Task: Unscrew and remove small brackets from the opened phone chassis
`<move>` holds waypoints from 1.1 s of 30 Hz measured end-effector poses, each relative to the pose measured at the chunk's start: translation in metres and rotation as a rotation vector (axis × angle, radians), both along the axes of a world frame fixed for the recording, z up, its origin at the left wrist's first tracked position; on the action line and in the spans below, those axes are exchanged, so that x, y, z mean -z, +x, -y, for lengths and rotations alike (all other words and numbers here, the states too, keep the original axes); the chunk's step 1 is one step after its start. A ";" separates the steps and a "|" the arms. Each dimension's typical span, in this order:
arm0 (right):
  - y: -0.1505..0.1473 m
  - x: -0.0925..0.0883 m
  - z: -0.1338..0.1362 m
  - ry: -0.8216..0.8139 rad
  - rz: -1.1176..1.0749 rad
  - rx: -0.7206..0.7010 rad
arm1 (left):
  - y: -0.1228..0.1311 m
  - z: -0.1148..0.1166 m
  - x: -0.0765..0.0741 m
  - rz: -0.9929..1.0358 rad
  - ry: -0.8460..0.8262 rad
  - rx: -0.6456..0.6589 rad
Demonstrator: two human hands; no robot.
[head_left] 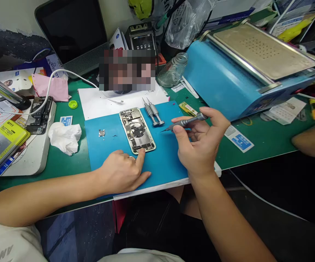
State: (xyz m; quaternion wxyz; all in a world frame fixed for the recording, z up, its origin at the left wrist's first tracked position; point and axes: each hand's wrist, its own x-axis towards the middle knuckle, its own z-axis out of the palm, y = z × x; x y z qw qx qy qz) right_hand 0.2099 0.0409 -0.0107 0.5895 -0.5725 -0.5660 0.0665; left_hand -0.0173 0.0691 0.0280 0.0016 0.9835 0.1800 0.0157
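An opened smartphone (138, 129) with its inner parts bare lies on the blue mat (105, 160). My left hand (123, 171) rests in front of it, index fingertip touching its lower end. That hand's thumb is stretched out, the other fingers are curled, and nothing is held. In my right hand (199, 143) a thin grey precision screwdriver (186, 123) is gripped, its tip pointing left, to the right of the phone and apart from it. Two more grey screwdrivers (153, 112) lie behind the phone. A small metal part (101, 133) and tiny dark pieces (115, 135) are on its left.
A blue machine with a metal plate (228, 80) fills the back right, beside a glass jar (173, 70). Left of the mat are a crumpled tissue (65, 138), a green cap (72, 104) and a battery box (4, 145). A white cable (83, 78) hangs over the back.
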 end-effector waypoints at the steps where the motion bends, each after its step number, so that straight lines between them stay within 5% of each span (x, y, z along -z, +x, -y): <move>1: 0.000 0.000 0.000 -0.001 0.001 0.002 | 0.000 0.002 0.000 0.004 0.015 -0.004; 4: 0.001 0.001 -0.001 -0.010 -0.003 0.001 | -0.001 0.007 0.002 0.075 0.062 0.025; 10: 0.001 0.001 -0.003 -0.032 -0.035 0.007 | -0.001 0.000 0.010 0.338 -0.043 0.383; 33: 0.003 0.000 -0.007 -0.030 -0.103 -0.051 | 0.003 -0.011 0.011 0.446 -0.174 0.267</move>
